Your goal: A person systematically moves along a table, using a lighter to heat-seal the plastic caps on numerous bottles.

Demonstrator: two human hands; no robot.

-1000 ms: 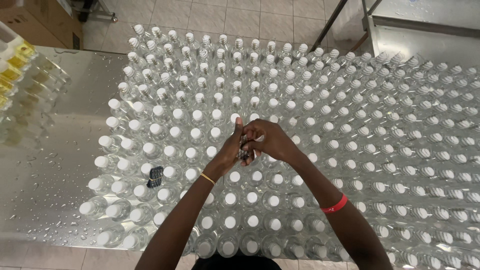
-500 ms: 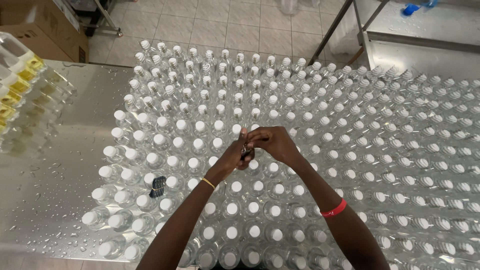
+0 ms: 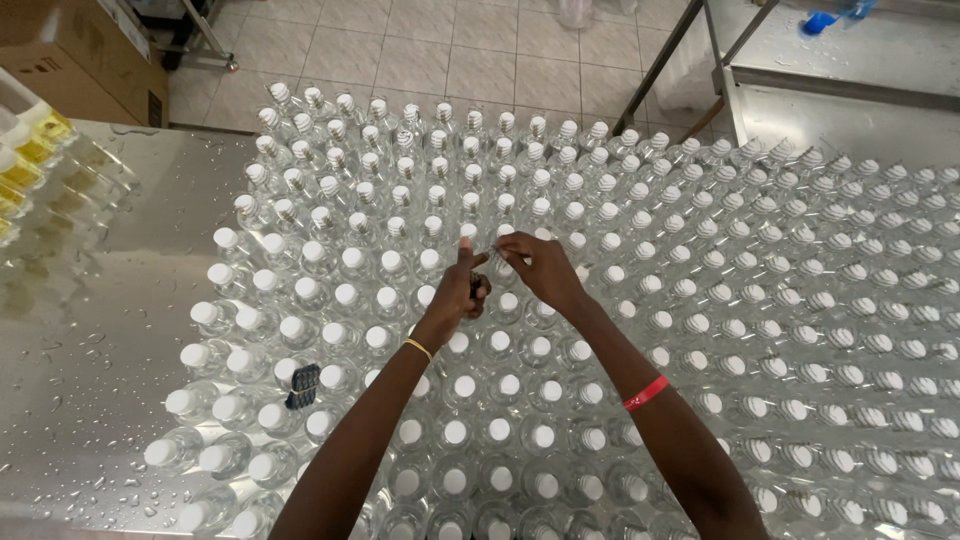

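Note:
Several clear plastic bottles (image 3: 385,300) with white caps stand packed together on a steel table (image 3: 110,330). My two hands meet above the caps in the middle of the field. My left hand (image 3: 458,292), with a gold bracelet on the wrist, has its thumb raised and its fingers curled around a small dark object (image 3: 478,288). My right hand (image 3: 540,270), with a red band on its forearm, pinches a thin clear strip (image 3: 493,254) between thumb and forefinger, just above a capped bottle (image 3: 508,301). The two hands are a finger's width apart.
A small dark item (image 3: 303,386) lies on the caps at the lower left. Bottles of yellow liquid (image 3: 25,150) stand at the table's left edge, with a cardboard box (image 3: 75,45) beyond. A second steel table (image 3: 850,75) is at the top right, over a tiled floor (image 3: 450,50).
My hands have drifted slightly farther out over the bottles. They were pressed together before; now they are a little apart and my left thumb is raised.

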